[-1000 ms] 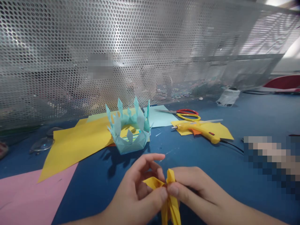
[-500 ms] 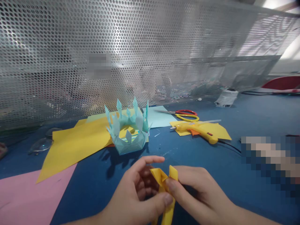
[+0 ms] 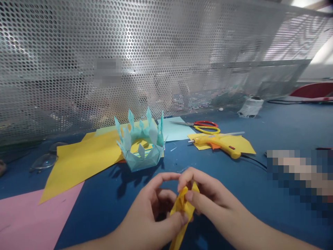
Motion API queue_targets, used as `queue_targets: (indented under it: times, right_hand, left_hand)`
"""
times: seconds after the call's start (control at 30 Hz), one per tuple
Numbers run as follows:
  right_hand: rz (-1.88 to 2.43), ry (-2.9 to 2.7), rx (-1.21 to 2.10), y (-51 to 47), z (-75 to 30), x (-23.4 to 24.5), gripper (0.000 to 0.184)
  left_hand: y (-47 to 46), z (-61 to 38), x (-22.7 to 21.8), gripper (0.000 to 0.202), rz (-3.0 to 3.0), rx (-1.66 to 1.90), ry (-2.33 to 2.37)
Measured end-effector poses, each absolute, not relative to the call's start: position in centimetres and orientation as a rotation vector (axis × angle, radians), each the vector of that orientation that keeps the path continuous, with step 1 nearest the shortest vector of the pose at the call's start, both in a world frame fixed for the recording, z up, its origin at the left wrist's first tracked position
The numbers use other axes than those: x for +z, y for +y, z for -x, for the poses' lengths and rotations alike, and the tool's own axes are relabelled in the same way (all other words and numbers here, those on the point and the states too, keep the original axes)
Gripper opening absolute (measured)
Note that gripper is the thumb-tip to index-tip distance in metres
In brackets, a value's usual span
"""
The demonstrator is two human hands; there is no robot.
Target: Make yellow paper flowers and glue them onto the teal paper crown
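A folded strip of yellow paper [image 3: 179, 227] is held in front of me, its upper end bent into several small folds. My left hand [image 3: 148, 211] grips it from the left, thumb pressed on the front. From the other side, my right hand [image 3: 215, 201] pinches the folded top between thumb and index finger. Some fingertips are hidden behind the paper. Beyond my hands stands a light blue folded-paper crown [image 3: 143, 161] with upright points.
A yellow glue gun [image 3: 218, 144] lies on yellow paper, near red-and-yellow-handled scissors [image 3: 206, 126]. Left are a large yellow sheet [image 3: 80, 156], a pink sheet [image 3: 39, 218] and glasses [image 3: 44, 161]. A perforated metal panel [image 3: 156, 52] rises behind the blue table [image 3: 281, 128].
My right index finger has come up over the top of the yellow paper. The paper's upper folds have been pressed closer together, and the strip tilts more.
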State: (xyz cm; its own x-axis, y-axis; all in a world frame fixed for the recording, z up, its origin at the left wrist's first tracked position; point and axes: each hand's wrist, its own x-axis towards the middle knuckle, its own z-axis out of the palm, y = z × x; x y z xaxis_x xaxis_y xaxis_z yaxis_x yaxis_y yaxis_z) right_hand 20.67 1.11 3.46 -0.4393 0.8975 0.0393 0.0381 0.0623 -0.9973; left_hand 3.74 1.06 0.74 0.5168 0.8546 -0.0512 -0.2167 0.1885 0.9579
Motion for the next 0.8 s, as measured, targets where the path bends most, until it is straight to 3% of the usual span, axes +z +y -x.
queue_targets:
  times: [0.2, 0.8]
  right_hand:
    - [0.875, -1.473, 1.678, 1.6, -20.8, 3.3, 0.006]
    - [0.840, -1.363, 1.772, 0.9, -20.3, 3.5, 0.005]
  left_hand:
    - [1.0, -3.7, 1.6, 0.046, -1.113, 0.785, 0.642]
    - [1.1, -3.8, 3.2, 0.049, -1.147, 0.708, 0.820]
